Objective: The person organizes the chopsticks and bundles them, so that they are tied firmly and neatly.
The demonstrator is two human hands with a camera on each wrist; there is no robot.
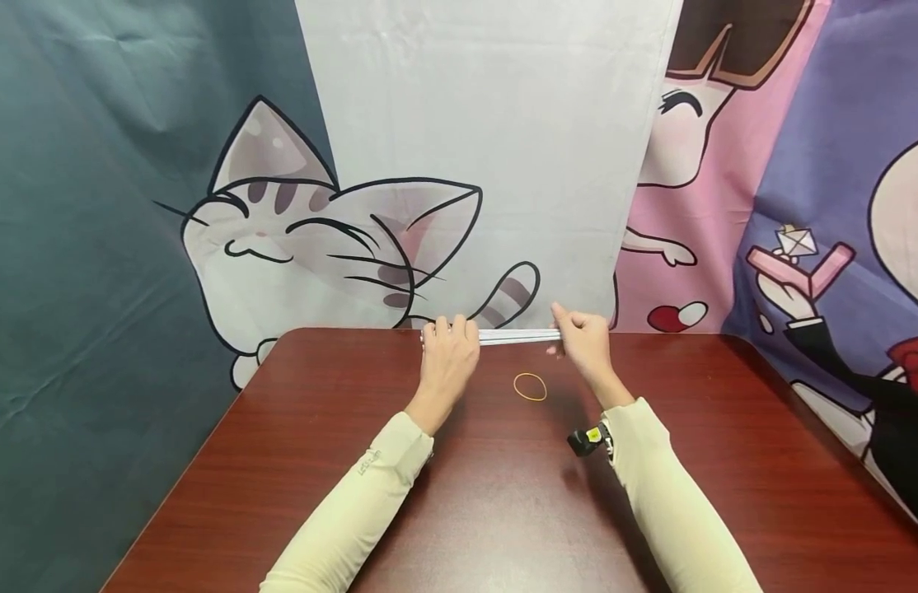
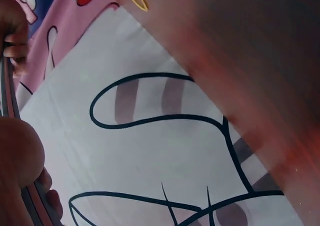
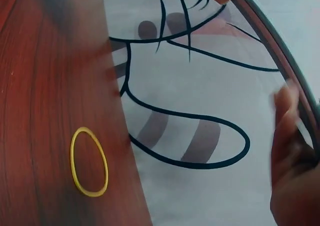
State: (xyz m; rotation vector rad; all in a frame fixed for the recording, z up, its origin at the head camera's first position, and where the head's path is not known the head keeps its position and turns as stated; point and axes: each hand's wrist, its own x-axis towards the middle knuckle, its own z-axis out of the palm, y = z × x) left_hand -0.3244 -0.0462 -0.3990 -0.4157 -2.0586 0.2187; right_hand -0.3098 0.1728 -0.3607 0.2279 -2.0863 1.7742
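Note:
A slim bundle of long, straight, shiny silver-white sticks (image 1: 517,336) is held level over the far edge of the table. My left hand (image 1: 450,356) grips its left part, fingers curled over the top. At the other end, my right hand (image 1: 587,346) holds the bundle between thumb and curled fingers. In the right wrist view the sticks (image 3: 276,48) look grey with a reddish middle strip, and the fingers beside them are blurred. Below the bundle, a yellow rubber band (image 1: 530,387) lies on the table, apart from both hands.
The brown wooden table (image 1: 496,502) has rounded far corners. Behind it hangs a cloth backdrop (image 1: 489,107) with a cartoon cat and figures. A small black device (image 1: 583,441) is strapped at my right wrist.

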